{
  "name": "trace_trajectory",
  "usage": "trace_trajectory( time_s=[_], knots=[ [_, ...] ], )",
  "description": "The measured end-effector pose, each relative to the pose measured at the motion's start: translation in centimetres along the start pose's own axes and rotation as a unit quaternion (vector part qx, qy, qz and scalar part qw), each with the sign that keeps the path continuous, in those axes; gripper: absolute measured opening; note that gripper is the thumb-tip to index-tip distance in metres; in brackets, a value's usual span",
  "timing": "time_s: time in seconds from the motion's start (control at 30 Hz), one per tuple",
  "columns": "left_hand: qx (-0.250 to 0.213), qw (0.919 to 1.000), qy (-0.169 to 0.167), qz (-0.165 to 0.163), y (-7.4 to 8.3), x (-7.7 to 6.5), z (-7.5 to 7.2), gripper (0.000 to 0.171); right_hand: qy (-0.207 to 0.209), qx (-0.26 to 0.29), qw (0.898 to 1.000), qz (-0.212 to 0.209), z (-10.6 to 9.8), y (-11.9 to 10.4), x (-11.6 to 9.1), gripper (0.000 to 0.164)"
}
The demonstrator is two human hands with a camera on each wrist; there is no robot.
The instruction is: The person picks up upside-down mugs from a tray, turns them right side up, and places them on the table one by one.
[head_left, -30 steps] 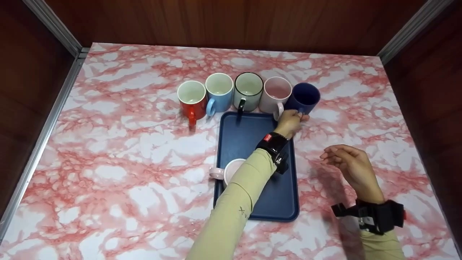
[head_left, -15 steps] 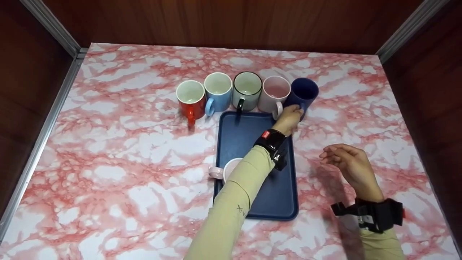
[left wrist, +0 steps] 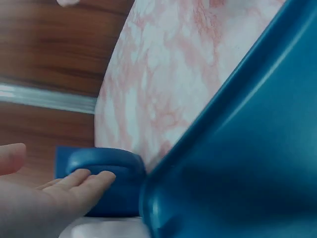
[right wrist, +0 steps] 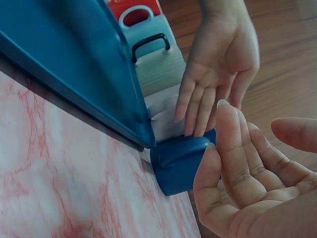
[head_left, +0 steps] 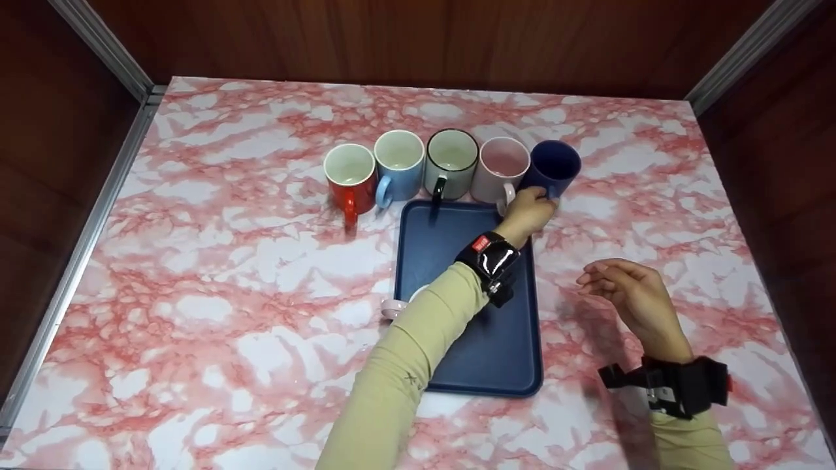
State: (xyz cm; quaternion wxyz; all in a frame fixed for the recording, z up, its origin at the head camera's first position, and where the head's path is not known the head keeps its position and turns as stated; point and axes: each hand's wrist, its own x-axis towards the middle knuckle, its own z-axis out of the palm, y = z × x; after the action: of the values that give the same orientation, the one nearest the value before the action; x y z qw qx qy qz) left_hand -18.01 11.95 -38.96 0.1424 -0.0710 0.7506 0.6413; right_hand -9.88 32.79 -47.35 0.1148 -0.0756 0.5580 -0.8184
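Observation:
A dark blue mug (head_left: 556, 163) stands upright at the right end of a row of mugs, its handle facing the person. The left hand (head_left: 530, 212) is at this mug's handle; in the left wrist view its fingers (left wrist: 89, 191) are extended by the handle and the thumb is apart from them. Whether the fingertips touch the mug I cannot tell. Beside the dark blue mug is a pink mug (head_left: 490, 186). Right of the tray, the right hand (head_left: 630, 294) hovers with loosely bent fingers, holding nothing.
A blue tray (head_left: 490, 352) lies before the row, with another pink mug (head_left: 393, 309) on it, mostly hidden by the left sleeve. Further left in the row stand a grey-green mug (head_left: 450, 183) with a black handle, a light blue mug (head_left: 406, 183) and a red mug (head_left: 356, 196).
The dark blue mug has shifted slightly back and now stands level with the row. The left hand has moved slightly with it, its fingers loosening from the handle. The right hand has barely moved.

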Motion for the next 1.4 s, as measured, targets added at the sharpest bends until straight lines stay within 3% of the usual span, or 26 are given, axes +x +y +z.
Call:
trace_trajectory(
  time_s=[0.17, 0.33, 0.43, 0.57, 0.67, 0.73, 0.8, 0.9, 0.97, 1.17, 1.4],
  knots=[
    [0.116, 0.9923, -0.015, 0.041, 0.9, -1.4, -0.4, 0.024, 0.009, -0.041, 0.999, -0.003, 1.9, -1.1, -0.3, 0.024],
    [0.176, 0.98, -0.06, 0.072, 1.3, -2.2, -0.7, 0.03, 0.02, -0.06, 0.998, -0.004, 3.7, -1.8, -0.4, 0.031],
    [0.193, 0.9723, -0.095, 0.091, 1.6, -2.8, -1.1, 0.032, 0.043, -0.093, 0.995, 0.01, 3.0, -1.1, -0.2, 0.037],
    [0.24, 0.9514, -0.135, 0.139, 2.1, -3.9, -1.9, 0.03, 0.028, -0.107, 0.994, 0.015, -0.4, 1.5, 0.8, 0.033],
    [0.267, 0.9367, -0.152, 0.167, 2.6, -4.7, -2.4, 0.029, 0.023, -0.118, 0.993, 0.017, -1.2, 2.7, 1.4, 0.032],
    [0.275, 0.9305, -0.163, 0.179, 2.8, -5.3, -2.6, 0.03, 0.016, -0.12, 0.992, 0.021, 0.3, 2.3, 1.4, 0.032],
    [0.289, 0.923, -0.171, 0.187, 3.0, -5.8, -2.8, 0.029, 0.018, -0.154, 0.988, 0.028, 3.1, 0.8, 1.1, 0.034],
    [0.313, 0.9088, -0.186, 0.203, 3.1, -6.6, -3.2, 0.029, 0.01, -0.193, 0.981, 0.029, 7.4, -1.3, 0.5, 0.031],
    [0.331, 0.8979, -0.196, 0.214, 3.2, -7.0, -3.4, 0.03, 0.007, -0.22, 0.975, 0.027, 9.0, -1.9, 0.3, 0.028],
    [0.379, 0.8641, -0.224, 0.244, 3.7, -8.1, -4.6, 0.032, -0.037, -0.231, 0.972, 0.037, 10.1, -1.1, 0.3, 0.017],
    [0.411, 0.8398, -0.245, 0.256, 4.3, -9.3, -6.3, 0.032, -0.084, -0.262, 0.96, 0.057, 11.5, -0.5, 0.5, 0.024]
  ],
)
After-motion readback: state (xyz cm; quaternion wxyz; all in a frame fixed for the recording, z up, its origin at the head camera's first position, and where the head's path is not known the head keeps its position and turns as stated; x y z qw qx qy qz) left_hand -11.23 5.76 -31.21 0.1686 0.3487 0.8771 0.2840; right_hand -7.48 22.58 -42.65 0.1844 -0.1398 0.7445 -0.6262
